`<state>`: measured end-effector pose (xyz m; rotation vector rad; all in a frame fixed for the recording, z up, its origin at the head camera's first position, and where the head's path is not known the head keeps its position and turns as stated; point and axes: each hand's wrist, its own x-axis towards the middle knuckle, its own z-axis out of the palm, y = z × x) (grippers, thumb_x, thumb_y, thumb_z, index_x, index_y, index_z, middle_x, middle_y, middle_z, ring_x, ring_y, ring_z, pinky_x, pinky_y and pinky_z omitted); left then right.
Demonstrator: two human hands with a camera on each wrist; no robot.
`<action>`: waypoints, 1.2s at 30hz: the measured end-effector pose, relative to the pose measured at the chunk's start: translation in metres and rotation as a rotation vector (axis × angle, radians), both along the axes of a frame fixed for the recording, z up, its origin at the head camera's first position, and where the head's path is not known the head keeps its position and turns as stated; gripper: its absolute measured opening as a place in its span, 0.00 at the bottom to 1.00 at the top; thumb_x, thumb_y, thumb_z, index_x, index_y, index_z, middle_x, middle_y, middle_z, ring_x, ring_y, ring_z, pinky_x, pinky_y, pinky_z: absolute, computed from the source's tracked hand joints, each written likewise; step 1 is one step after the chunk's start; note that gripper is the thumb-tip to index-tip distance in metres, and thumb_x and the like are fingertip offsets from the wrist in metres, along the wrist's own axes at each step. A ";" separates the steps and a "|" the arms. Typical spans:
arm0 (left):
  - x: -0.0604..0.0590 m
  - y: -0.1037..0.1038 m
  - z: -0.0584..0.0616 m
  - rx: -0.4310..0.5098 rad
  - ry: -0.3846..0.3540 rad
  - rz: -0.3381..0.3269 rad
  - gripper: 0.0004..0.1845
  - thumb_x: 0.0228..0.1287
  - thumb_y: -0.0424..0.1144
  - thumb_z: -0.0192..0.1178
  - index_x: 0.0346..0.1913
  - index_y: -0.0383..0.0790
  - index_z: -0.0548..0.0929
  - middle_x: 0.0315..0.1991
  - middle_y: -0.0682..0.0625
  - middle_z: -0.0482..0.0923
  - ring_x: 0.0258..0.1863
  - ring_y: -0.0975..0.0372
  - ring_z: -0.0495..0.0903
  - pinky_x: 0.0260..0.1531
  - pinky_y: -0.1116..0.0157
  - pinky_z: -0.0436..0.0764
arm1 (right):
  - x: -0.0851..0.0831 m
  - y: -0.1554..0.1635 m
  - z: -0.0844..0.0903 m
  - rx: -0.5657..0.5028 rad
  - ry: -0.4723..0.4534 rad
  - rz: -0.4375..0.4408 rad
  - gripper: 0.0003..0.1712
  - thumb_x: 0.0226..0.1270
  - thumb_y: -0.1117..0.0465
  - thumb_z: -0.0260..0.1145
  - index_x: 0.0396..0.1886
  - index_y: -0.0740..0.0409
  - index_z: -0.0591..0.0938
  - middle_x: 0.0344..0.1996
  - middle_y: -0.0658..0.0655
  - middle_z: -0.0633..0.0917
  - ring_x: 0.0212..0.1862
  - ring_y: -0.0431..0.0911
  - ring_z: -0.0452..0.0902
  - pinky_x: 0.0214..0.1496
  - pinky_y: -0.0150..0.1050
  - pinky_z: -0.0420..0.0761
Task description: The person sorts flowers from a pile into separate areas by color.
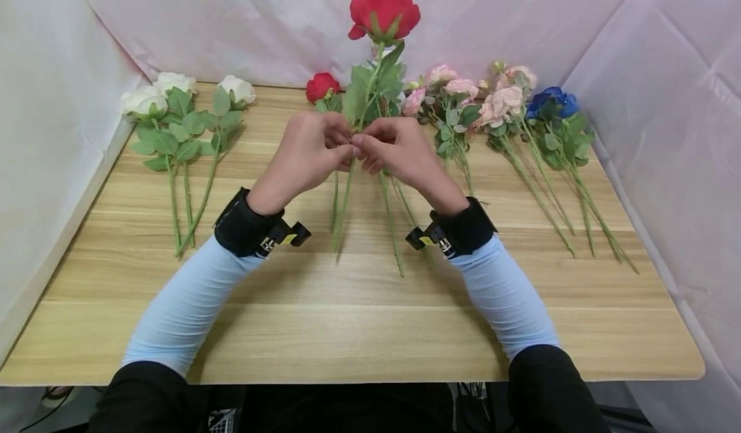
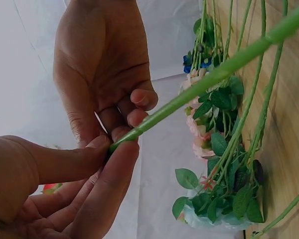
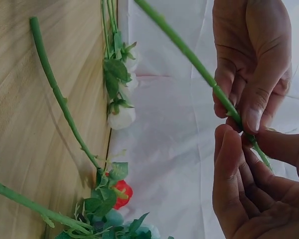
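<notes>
A red rose [image 1: 384, 9] stands upright over the middle of the table, its flower high and its green stem [image 2: 204, 84] running down between both hands. My left hand [image 1: 309, 156] pinches that stem between thumb and forefinger. Right beside it, my right hand [image 1: 402, 150] has its thumb and fingertips brought together on the same stem, just below the leaves [image 1: 379, 85]. In the right wrist view the left thumb [image 3: 254, 112] lies along the stem, close to the right fingertips. The stem's lower end hangs over the table in the head view.
White roses [image 1: 173, 92] lie at the left of the wooden table [image 1: 347, 336]. Another red rose [image 1: 322, 87] lies behind my left hand. To the right are pink flowers [image 1: 461, 87], pale pink flowers [image 1: 502, 103] and blue flowers [image 1: 551, 103], their stems pointing toward me. White cloth [image 1: 231, 27] encloses the table.
</notes>
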<state>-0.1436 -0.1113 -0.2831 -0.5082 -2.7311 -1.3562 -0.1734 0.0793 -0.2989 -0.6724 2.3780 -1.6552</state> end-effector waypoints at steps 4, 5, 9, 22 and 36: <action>-0.001 -0.002 -0.001 0.053 -0.052 0.011 0.10 0.67 0.28 0.66 0.50 0.30 0.84 0.39 0.37 0.90 0.33 0.54 0.91 0.34 0.66 0.88 | 0.001 -0.005 -0.001 0.000 -0.008 0.004 0.11 0.77 0.60 0.65 0.40 0.63 0.89 0.30 0.64 0.89 0.29 0.50 0.86 0.37 0.49 0.88; -0.002 -0.003 0.000 0.062 -0.067 0.014 0.13 0.67 0.27 0.66 0.53 0.30 0.82 0.39 0.36 0.90 0.34 0.54 0.91 0.35 0.66 0.88 | 0.001 -0.006 -0.001 -0.001 -0.007 0.006 0.11 0.77 0.60 0.64 0.40 0.63 0.89 0.30 0.64 0.89 0.29 0.50 0.86 0.37 0.50 0.88; -0.003 -0.006 0.003 0.044 -0.104 0.005 0.21 0.67 0.29 0.67 0.61 0.29 0.77 0.41 0.35 0.90 0.32 0.55 0.92 0.37 0.63 0.89 | 0.000 -0.009 -0.001 -0.008 -0.002 0.008 0.11 0.78 0.61 0.63 0.40 0.64 0.88 0.29 0.64 0.89 0.29 0.50 0.87 0.35 0.47 0.88; -0.032 -0.069 0.012 -0.465 -0.169 0.117 0.29 0.67 0.57 0.68 0.59 0.37 0.84 0.54 0.38 0.86 0.50 0.46 0.86 0.48 0.48 0.82 | -0.017 -0.001 -0.004 0.177 -0.033 0.009 0.11 0.77 0.61 0.63 0.39 0.64 0.87 0.23 0.59 0.87 0.26 0.53 0.87 0.31 0.43 0.88; -0.041 -0.101 -0.001 -0.469 -0.176 0.256 0.28 0.67 0.58 0.66 0.56 0.35 0.87 0.45 0.37 0.87 0.39 0.48 0.84 0.32 0.57 0.77 | -0.077 -0.052 -0.003 0.737 0.143 0.128 0.21 0.71 0.64 0.56 0.15 0.57 0.79 0.11 0.52 0.81 0.24 0.53 0.85 0.30 0.33 0.74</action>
